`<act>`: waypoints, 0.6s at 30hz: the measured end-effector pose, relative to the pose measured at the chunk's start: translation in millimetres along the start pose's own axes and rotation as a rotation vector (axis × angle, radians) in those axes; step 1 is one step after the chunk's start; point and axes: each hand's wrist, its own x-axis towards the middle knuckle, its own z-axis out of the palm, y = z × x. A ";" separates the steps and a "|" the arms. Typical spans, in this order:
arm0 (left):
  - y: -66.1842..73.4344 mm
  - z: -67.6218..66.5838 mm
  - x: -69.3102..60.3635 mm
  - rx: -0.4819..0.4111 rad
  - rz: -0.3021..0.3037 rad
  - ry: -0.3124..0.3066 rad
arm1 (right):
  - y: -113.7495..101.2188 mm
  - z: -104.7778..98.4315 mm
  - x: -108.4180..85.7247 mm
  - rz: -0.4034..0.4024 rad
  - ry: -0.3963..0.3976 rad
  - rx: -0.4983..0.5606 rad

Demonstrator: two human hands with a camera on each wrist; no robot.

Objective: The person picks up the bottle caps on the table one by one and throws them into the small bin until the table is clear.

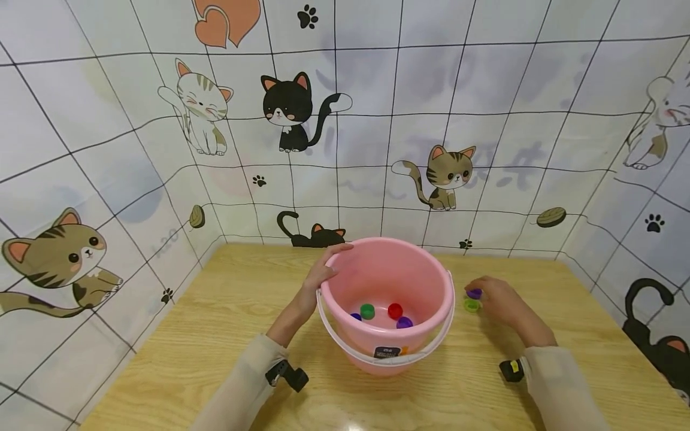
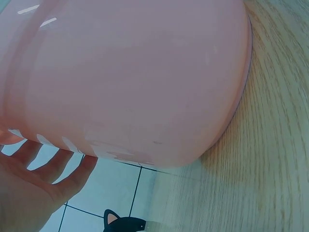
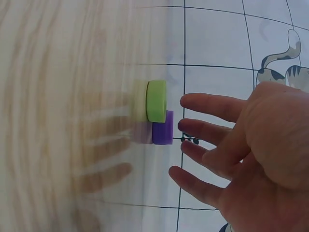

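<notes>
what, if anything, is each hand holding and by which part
The left hand holds the pink bucket by its rim. The right hand holds nothing; its fingers hover above the purple cap.

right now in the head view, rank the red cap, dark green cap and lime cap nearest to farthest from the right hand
1. Lime cap, on the table
2. Red cap, inside the bucket
3. Dark green cap, inside, farther left

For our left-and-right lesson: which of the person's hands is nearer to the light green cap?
Right. The right hand is just above the light green cap, not gripping it. The left hand holds the pink bucket on the side away from the cap.
</notes>
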 end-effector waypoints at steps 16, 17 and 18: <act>-2.5 0.9 1.2 0.014 0.003 0.015 | 11.4 2.9 -6.7 0.060 0.000 -0.003; -2.5 0.9 1.1 0.018 0.003 0.019 | 11.5 2.8 -6.1 0.063 -0.001 -0.008; -2.5 0.8 1.1 0.020 0.002 0.022 | 11.4 2.3 -5.6 0.067 -0.003 -0.014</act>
